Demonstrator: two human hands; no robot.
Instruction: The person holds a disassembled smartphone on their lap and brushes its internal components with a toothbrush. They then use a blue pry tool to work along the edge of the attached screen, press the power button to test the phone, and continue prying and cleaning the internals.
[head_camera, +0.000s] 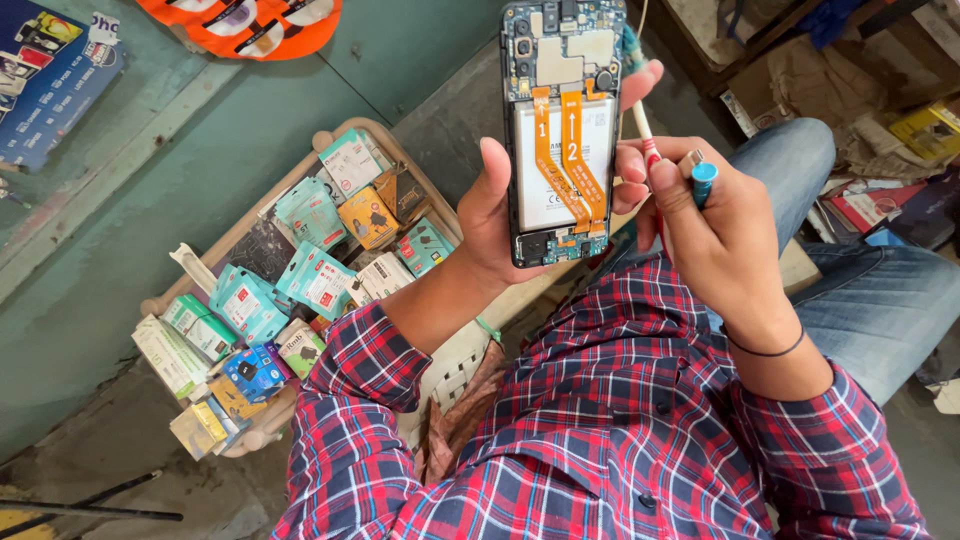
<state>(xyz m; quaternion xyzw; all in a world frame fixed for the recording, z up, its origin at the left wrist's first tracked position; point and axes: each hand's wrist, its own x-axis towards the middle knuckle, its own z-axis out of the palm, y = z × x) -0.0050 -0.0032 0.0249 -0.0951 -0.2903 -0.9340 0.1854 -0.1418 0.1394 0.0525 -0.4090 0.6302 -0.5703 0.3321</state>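
My left hand (490, 215) holds an opened smartphone (560, 130) upright, back cover off, showing its white battery, two orange flex cables and the circuit board. The thumb lies along the phone's left edge and the fingertips wrap its right edge. My right hand (725, 240) is closed around a thin white and red tool with a blue cap (703, 180). Its shaft runs up beside the phone's right edge toward the top. Both arms wear red and blue plaid sleeves.
A shallow tray (330, 140) holding several small teal, orange and white boxes sits on the floor at the left. Blue jeans (870, 290) cover my legs at the right. Cardboard, books and clutter (900, 130) lie at the upper right. A blue printed board (45, 70) leans at the upper left.
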